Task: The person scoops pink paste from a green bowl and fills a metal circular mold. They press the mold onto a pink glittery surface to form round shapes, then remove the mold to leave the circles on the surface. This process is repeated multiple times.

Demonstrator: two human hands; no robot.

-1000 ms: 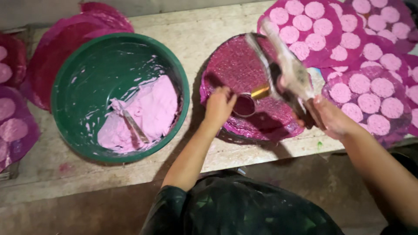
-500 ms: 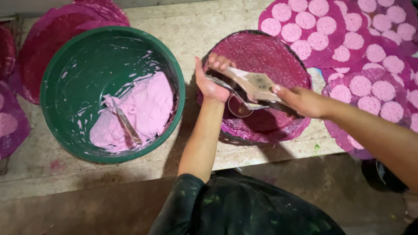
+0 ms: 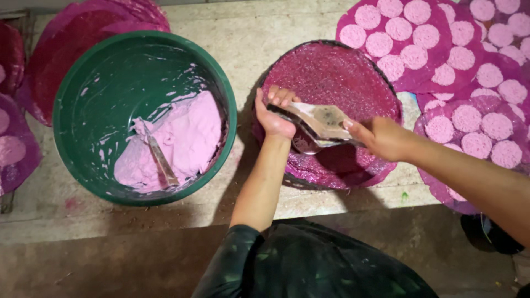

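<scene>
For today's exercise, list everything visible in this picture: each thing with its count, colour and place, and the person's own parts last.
Basin: one, green, left on the bench.
Paste: one mass, pale pink, inside the basin.
Spoon: one, coated pink, lying in the paste.
Round tray: one, magenta, centre.
Flat scraper: one, greyish, over the tray.
Trays of pink discs: several, magenta, right.
Bare trays: several, magenta, far left.
Bench: one, beige.
Left hand: on the scraper's end.
Right hand: gripping the scraper.

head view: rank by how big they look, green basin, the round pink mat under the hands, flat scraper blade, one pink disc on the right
1. green basin
2. round pink mat, somewhat smaller
3. flat scraper blade
4. pink disc, clearly smallest
</scene>
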